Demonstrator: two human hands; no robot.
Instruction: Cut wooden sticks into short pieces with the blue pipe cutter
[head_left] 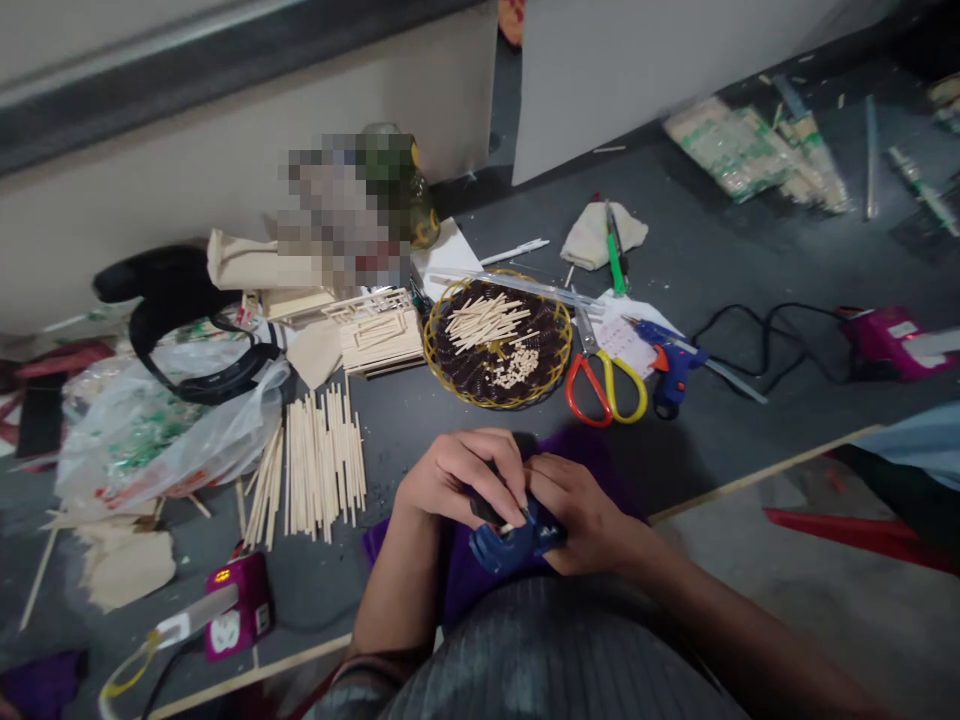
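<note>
Close to my body, over a purple cloth (600, 450), my left hand (461, 475) and my right hand (581, 505) are together around a small dark blue object (499, 548). White marks show on its right side, but its kind cannot be made out. The left fingers are bent down in a pinch at its top, by a small pale tip. My right hand is wrapped around its right side. Just beyond my hands is a woven basket (436, 375) with thin wooden sticks (487, 322) and small cut pieces (516, 368).
Scissors (626, 395) with red and yellow handles and a blue glue gun (671, 370) lie right of the basket. Loose sticks (319, 465), a plastic bag (180, 440) and a magenta power socket (238, 608) are on the left. A green cutter (616, 262) rests on a cloth.
</note>
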